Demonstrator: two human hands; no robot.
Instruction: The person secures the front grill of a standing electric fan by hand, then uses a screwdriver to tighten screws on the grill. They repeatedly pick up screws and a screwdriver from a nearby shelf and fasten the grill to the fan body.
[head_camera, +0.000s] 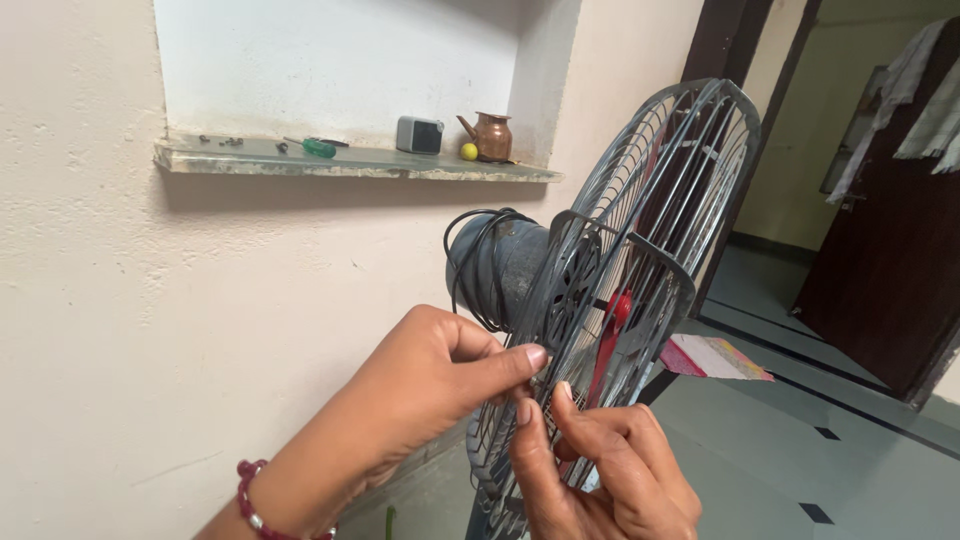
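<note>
Two bare hands are working at the rear wire guard (640, 250) of a grey pedestal fan, low in the head view. The left hand (430, 385), wearing a bead bracelet (250, 495) of dark red and pale beads at the wrist, is closing thumb and forefinger on the wires of the guard near its hub. The right hand (600, 470) is coming up from below, its fingertips pinching at the same spot on the mesh, just beside the left thumb; whether something small is held between them cannot be told. The guard is standing upright and turned edge-on, with red blades (612, 330) showing through the wires and the grey motor housing (495, 265) sticking out behind it, a black cable looping over that housing.

Behind the fan a cream plastered wall is filling the left half of the view. A recessed niche is cut into it, and its stone shelf (250, 160) is carrying a few screws, a green-handled screwdriver (318, 147), a small grey box (418, 134), a copper pot (490, 136) and a little yellow ball (468, 151). To the right, a dark door frame is opening onto a grey tiled floor (800, 440), where a pink paper (712, 357) is lying, and cloths are hanging over a dark door.
</note>
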